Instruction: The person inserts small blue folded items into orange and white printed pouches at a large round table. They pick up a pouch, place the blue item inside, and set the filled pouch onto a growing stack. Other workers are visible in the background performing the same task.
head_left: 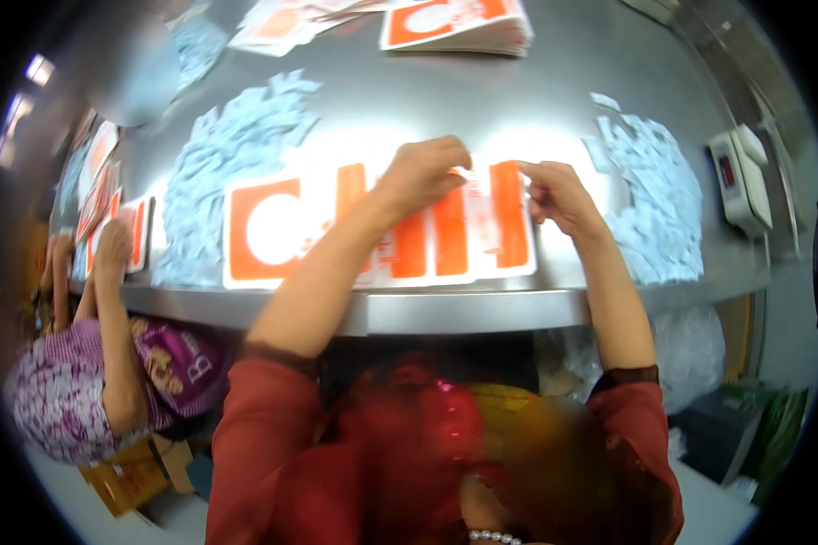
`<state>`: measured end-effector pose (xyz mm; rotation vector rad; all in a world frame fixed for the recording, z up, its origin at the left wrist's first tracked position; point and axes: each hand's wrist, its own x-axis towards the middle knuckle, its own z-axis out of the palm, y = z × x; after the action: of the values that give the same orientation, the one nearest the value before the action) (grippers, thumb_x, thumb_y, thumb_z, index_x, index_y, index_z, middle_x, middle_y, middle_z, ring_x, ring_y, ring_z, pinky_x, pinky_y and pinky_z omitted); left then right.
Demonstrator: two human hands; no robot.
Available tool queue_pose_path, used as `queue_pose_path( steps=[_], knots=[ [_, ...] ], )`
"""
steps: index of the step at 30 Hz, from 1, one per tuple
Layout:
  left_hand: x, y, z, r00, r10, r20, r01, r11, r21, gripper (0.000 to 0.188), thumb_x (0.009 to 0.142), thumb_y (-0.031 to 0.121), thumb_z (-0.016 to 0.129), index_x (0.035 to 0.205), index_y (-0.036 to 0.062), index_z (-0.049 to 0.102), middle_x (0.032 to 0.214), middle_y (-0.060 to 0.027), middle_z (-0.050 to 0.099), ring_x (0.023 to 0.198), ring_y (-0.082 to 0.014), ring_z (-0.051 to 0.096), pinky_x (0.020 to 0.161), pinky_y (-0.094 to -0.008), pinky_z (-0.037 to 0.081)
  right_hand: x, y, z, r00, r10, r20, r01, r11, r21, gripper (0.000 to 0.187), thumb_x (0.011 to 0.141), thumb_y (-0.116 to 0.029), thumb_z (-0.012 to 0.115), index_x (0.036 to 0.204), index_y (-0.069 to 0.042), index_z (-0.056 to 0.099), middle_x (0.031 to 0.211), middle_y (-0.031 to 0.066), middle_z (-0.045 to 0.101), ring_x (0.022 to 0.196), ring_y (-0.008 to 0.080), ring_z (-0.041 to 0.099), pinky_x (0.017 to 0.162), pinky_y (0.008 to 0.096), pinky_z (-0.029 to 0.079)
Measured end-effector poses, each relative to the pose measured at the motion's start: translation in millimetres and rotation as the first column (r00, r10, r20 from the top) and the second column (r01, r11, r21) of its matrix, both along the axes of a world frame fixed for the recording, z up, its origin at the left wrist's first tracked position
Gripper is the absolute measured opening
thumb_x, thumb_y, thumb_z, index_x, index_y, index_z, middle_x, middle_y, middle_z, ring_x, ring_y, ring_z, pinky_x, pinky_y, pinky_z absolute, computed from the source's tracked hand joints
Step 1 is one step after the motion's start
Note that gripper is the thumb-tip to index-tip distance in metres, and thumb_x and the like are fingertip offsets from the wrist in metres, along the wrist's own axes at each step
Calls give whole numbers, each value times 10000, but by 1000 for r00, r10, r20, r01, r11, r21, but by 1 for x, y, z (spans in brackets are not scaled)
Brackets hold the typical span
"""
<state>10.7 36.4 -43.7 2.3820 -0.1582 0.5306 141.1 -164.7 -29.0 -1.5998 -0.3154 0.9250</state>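
A row of overlapping orange-and-white printed packets [262,232] lies flat along the table's near edge, fanned from left to right. Over the upper middle of the row, my left hand [424,173] is closed with thumb and fingers pinched together. What it pinches, if anything, is too small to make out. My right hand [559,193] is curled at the upper right corner of the rightmost packet [511,218], its fingertips gripping that edge. Heaps of small pale-blue strips lie on both sides, a left heap [223,173] and a right heap [656,195].
A thick stack of similar packets [459,25] stands at the far side of the steel table [463,311]. A small white device with a display [741,180] sits at the right. At the left, another person's hand [114,243] rests on more packets.
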Motion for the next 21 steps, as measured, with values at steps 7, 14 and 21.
queue_pose_path(
  steps=[7, 14, 21],
  knots=[
    [-2, -6, 6, 994, 39, -104, -38, 999, 4, 127, 768, 60, 665, 870, 68, 590, 881, -28, 621, 741, -183, 603, 652, -289, 494, 2, -4, 9, 990, 18, -139, -19, 1000, -6, 263, 833, -216, 658, 749, -41, 481, 506, 17, 472, 363, 116, 495, 280, 232, 329],
    [-4, -4, 7, 987, 42, -152, -43, 999, -5, 107, 775, 65, 666, 859, 64, 600, 879, -29, 623, 737, -177, 597, 639, -289, 485, -4, -4, 18, 944, 204, 260, -89, 914, -395, 280, 820, -250, 635, 731, 15, 620, 513, 34, 536, 395, 113, 522, 346, 227, 360],
    [-5, -3, 6, 988, 38, -152, -36, 999, 19, 102, 776, 68, 667, 853, 58, 602, 885, -35, 625, 745, -184, 604, 639, -292, 487, -8, -1, 30, 921, 226, 319, -9, 828, -560, 239, 750, -208, 602, 668, 17, 606, 531, 74, 570, 451, 143, 566, 410, 257, 394]
  ],
)
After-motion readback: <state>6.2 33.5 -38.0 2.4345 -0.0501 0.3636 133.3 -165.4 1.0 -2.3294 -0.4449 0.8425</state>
